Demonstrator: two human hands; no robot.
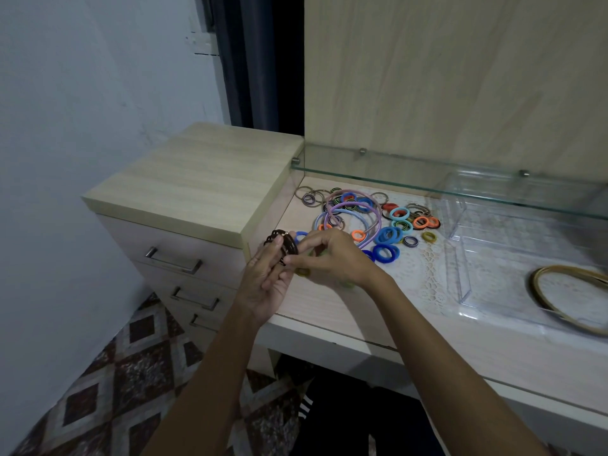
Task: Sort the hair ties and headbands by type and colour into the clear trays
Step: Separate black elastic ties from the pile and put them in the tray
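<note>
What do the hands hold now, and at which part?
Dark brown hair ties, looped over the left hand fingers; right hand pinches their lower edge.

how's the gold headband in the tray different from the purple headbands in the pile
The gold headband lies in the clear tray, already sorted; the purple headbands lie on the desk amid loose hair ties. The gold one has nothing on it; the purple ones are overlapped by ties and a blue headband. Both are thin curved bands lying flat.
</note>
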